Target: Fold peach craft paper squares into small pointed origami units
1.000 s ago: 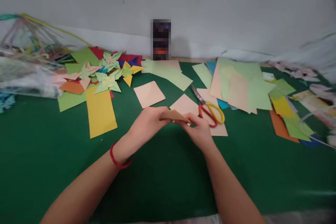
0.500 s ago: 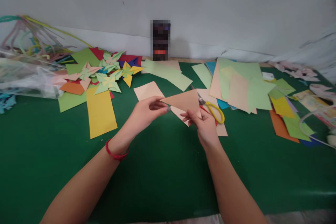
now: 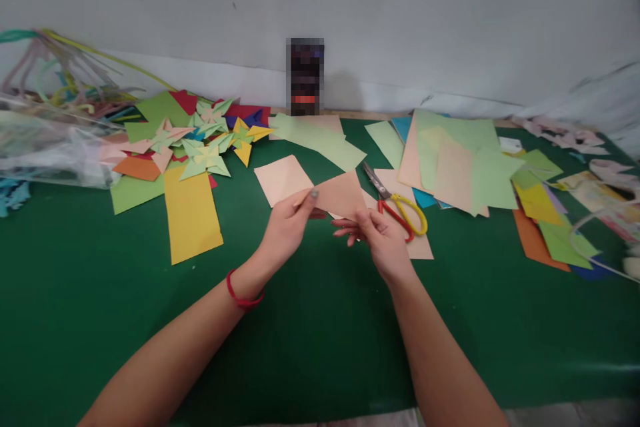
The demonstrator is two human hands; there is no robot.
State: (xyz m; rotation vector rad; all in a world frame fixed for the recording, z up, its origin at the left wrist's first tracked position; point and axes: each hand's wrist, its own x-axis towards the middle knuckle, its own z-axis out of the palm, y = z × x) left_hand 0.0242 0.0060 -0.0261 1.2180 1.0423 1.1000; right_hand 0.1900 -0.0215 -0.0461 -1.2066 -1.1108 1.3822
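Reader: Where is the piece of paper?
Describer: The peach paper (image 3: 341, 193) is held up over the green table (image 3: 310, 347), between the person's two hands. Its edges are straight; whether it is folded, I cannot tell.

Reader: How do the fingers hold it?
Describer: The left hand (image 3: 287, 225) grips the left end, thumb on top and fingers beneath. The right hand (image 3: 389, 245) has thumb and forefinger closed on the lower right corner, its other fingers spread loosely, pointing left. A red bracelet (image 3: 245, 305) circles the left wrist.

Reader: What lies nearest?
Describer: A peach square (image 3: 281, 177) lies flat just beyond the left hand. Beside the right hand are scissors (image 3: 384, 193) with one red and one yellow handle, their blades pointing away, resting on a peach sheet (image 3: 421, 251).

Reader: And farther out?
Describer: To the left, a yellow sheet (image 3: 194, 220) lies next to a pile of folded paper stars (image 3: 206, 160), with a clear plastic bag (image 3: 55, 153) beyond. To the right, pale green and peach sheets (image 3: 485, 177) overlap. At the back, a blurred dark object (image 3: 305, 73) stands upright against the wall (image 3: 450, 13).
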